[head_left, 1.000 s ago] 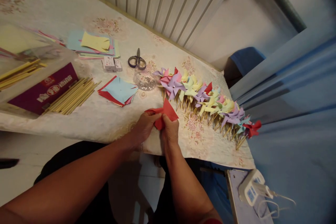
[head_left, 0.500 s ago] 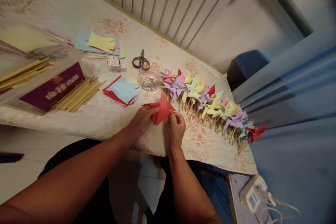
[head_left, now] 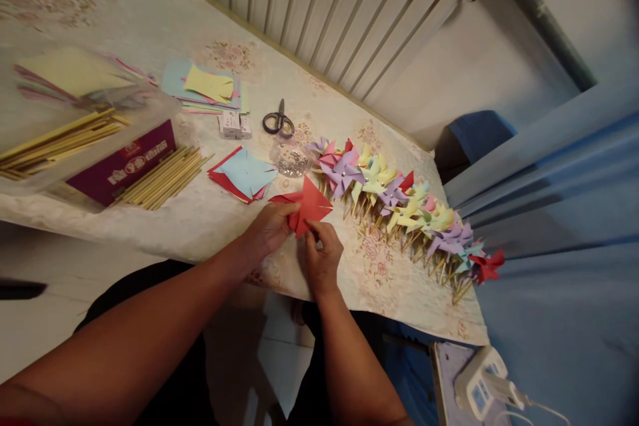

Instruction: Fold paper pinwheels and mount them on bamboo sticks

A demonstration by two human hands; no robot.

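Observation:
A red paper sheet with cut, pointed flaps [head_left: 312, 203] is held just above the near side of the table. My left hand [head_left: 272, 226] pinches its left part between thumb and fingers. At its lower edge, the fingers of my right hand [head_left: 322, 249] are closed on a corner of the same paper. Just beyond lies a stack of cut paper squares [head_left: 245, 174], light blue on top with red below. A clear dish of small metal pins [head_left: 292, 161] stands behind the red paper.
Finished paper pinwheels [head_left: 389, 193] on sticks lie in a row to the right. Scissors [head_left: 278, 123], small white boxes [head_left: 233, 125], paper sheets [head_left: 210, 85], loose wooden sticks [head_left: 162, 180] and a plastic bin [head_left: 120, 163] occupy the left and back. A power strip [head_left: 482, 383] sits lower right.
My right hand has shifted from the red paper's right tip down and left to its lower edge. My left hand keeps its hold. The view has turned slightly.

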